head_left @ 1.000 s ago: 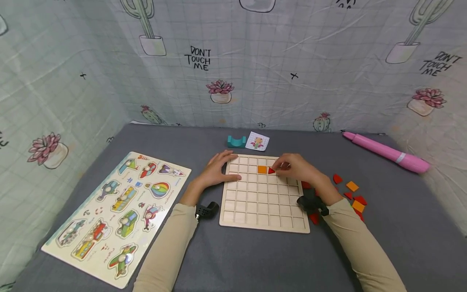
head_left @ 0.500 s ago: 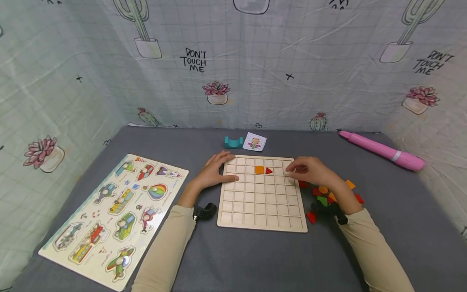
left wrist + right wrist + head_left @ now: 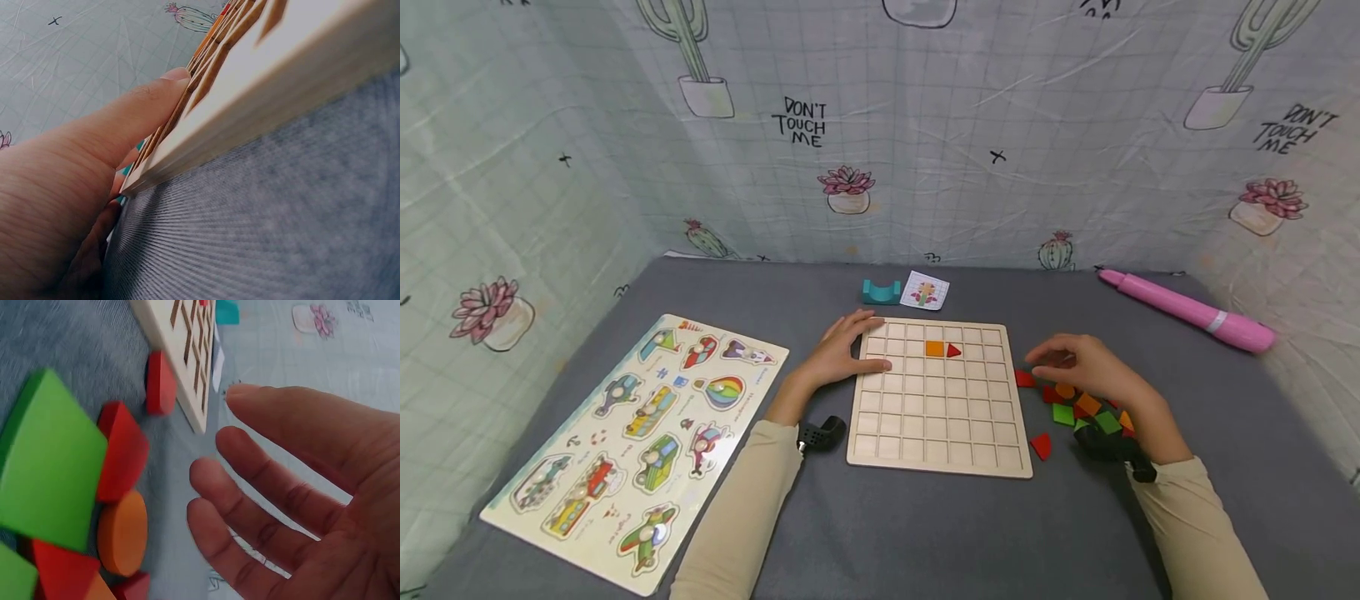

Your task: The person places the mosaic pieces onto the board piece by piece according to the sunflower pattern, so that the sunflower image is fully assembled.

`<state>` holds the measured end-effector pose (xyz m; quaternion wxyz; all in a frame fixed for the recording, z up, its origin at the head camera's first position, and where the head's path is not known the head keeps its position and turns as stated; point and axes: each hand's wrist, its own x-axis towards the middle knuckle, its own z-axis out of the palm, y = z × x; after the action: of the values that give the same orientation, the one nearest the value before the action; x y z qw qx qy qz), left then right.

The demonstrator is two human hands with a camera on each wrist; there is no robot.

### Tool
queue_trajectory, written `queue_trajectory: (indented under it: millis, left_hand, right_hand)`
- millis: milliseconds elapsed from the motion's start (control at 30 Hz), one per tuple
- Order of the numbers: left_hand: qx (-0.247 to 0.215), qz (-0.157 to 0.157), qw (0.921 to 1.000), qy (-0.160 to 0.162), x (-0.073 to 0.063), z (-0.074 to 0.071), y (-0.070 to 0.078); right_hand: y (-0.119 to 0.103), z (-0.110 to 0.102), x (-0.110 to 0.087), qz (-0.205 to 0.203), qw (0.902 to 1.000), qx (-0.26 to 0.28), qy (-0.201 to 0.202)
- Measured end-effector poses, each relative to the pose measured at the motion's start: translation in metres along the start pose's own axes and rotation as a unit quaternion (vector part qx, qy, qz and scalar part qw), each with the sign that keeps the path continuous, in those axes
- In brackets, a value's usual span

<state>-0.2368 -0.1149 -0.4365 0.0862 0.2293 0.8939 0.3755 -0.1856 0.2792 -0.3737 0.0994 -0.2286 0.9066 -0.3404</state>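
Note:
A wooden grid board (image 3: 940,408) lies flat on the grey cloth, holding an orange square (image 3: 934,348) and a red triangle (image 3: 953,351) in adjoining cells of an upper row. My left hand (image 3: 838,354) rests at its upper left corner, thumb (image 3: 147,106) straight across the top and fingers spread along the edge. Right of the board my right hand (image 3: 1086,364) hovers beside a loose heap of coloured pieces, fingers relaxed and holding nothing. Near that hand are a green square (image 3: 53,462), an orange disc (image 3: 123,534) and several red pieces, one a red block (image 3: 161,384) by the board's edge.
A picture puzzle board (image 3: 640,442) with vehicle shapes lies at the left. Behind the grid board are a teal holder (image 3: 881,292) and a small pattern card (image 3: 924,291). A pink pen-shaped object (image 3: 1187,312) lies at the back right. Patterned cloth walls (image 3: 910,125) surround the table.
My right hand has left the red triangle in its cell and moved right, off the board, to the loose pieces. The left hand stays at the board's corner.

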Motion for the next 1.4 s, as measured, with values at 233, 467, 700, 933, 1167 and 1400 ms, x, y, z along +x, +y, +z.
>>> queue_trajectory:
  millis: [233, 467, 700, 933, 1167, 1400]
  left_hand:
    - [0.003, 0.002, 1.0000, -0.006, 0.000, 0.001, 0.000]
    - [-0.003, 0.014, 0.9999, 0.002, -0.001, -0.002, 0.002]
    - [0.002, 0.013, 0.9999, -0.002, 0.000, 0.000, 0.000]
    - [0.006, 0.007, 1.0000, -0.001, 0.000, 0.000, 0.000]
    - [-0.001, 0.001, 1.0000, -0.001, -0.001, -0.001, 0.002]
    - [0.002, 0.001, 1.0000, -0.002, -0.002, 0.000, 0.002]
  right_hand:
    - [0.010, -0.009, -0.008, 0.032, 0.9994, -0.005, -0.010]
    - [0.022, -0.018, -0.013, 0.056, 0.9973, 0.008, -0.046]
    - [0.035, -0.027, -0.019, 0.052, 0.9945, 0.036, -0.084]
    - [0.039, -0.027, -0.019, 0.053, 0.9938, 0.021, -0.095]
    - [0.035, -0.025, -0.015, 0.058, 0.9944, 0.009, -0.088]
    - [0.034, -0.021, -0.014, 0.042, 0.9960, -0.010, -0.078]
